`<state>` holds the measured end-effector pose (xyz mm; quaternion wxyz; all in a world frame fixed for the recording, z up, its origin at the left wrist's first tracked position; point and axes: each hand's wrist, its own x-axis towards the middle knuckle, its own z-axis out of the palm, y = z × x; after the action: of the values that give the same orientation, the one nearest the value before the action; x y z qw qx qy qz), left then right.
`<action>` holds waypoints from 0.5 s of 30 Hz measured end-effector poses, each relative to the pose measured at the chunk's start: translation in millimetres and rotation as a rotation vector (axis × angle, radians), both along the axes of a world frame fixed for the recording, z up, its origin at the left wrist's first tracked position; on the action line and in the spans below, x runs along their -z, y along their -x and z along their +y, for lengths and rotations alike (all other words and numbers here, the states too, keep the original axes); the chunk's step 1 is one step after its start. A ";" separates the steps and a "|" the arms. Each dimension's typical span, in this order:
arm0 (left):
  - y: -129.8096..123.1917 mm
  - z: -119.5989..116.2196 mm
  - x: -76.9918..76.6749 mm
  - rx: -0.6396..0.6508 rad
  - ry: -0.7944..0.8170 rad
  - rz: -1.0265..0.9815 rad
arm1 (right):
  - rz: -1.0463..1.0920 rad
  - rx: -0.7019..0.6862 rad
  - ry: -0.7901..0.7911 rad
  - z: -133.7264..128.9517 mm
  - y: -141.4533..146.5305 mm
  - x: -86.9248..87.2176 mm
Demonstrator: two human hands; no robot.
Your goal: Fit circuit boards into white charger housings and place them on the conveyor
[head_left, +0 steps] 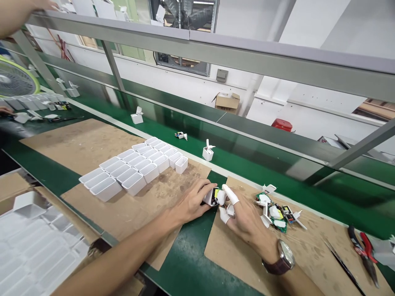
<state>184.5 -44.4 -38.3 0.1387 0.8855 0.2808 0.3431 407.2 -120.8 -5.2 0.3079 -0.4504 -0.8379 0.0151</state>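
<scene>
My left hand (193, 202) is closed around a small white plastic case (207, 197), fingers over its top and thumb below. A circuit board with a yellow-wrapped part (216, 192) shows at the case's open end, at least partly inside; how deep it sits is hidden. My right hand (243, 216), with white finger cots on thumb and forefinger, grips a white plastic piece (221, 197) at that same end. Right of this hand lies a pile of circuit boards (277, 213) with white plastic parts, on cardboard.
Rows of open white cases (132, 164) stand on cardboard at left. A carton of cases (37, 242) is at lower left. Red-handled pliers (365, 250) and tweezers (342, 263) lie right. Filled cases (207, 153) sit on the green belt (240, 164). Another person's arm (18, 16) reaches in upper left.
</scene>
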 end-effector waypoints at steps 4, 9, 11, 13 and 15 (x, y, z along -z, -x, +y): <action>-1.3 -1.0 -1.9 -0.006 0.003 -0.007 | 0.025 -0.004 0.016 -0.9 0.5 -5.4; -1.6 -1.6 -3.2 -0.015 -0.002 0.000 | 0.029 -0.014 0.048 -0.5 -0.8 -6.8; -1.5 -1.4 -2.4 -0.019 -0.001 0.009 | 0.026 -0.013 0.046 -0.1 -1.5 -5.6; -1.2 -1.2 -1.3 -0.022 -0.009 0.013 | 0.018 -0.010 0.038 0.5 -1.6 -3.6; -1.0 -0.8 -0.3 -0.019 -0.021 0.016 | 0.008 -0.005 0.029 1.0 -1.3 -1.5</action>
<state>185.5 -45.3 -38.0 0.1236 0.8870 0.2868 0.3401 408.5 -119.7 -3.7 0.3048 -0.4524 -0.8376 0.0298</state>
